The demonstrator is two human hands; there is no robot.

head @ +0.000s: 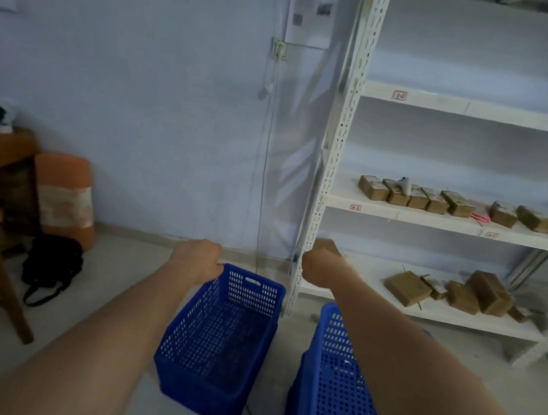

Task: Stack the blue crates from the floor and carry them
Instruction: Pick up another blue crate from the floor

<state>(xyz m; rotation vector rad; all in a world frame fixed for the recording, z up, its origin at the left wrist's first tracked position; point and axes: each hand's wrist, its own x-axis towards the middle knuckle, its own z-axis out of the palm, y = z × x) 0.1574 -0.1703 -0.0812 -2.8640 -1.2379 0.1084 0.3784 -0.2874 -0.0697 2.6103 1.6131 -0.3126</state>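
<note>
Crates first: one blue crate (218, 342) sits on the floor (110, 290) in front of me, open side up and with nothing in it. More blue crates (343, 388) are just beside it on my right, and they look nested already, though my right arm hides part of them.

My left hand (198, 260) is curled at the far left corner of the crate's rim. It seems to be touching the rim, but my fingers bend away from me, so I cannot tell if it really holds on. My right hand (322, 268) is a loose fist up in the air, above the gap between the crates and near the white shelf (339, 139). I cannot tell if anything is in it.

I think the crate will be light, since its walls are full of little holes. It looks like stiff plastic, so it should not bend. The far wall has a handle slot (252, 281), and I guess the near wall has one too. Those slots or the top rim are good places to grab with both hands.
</note>
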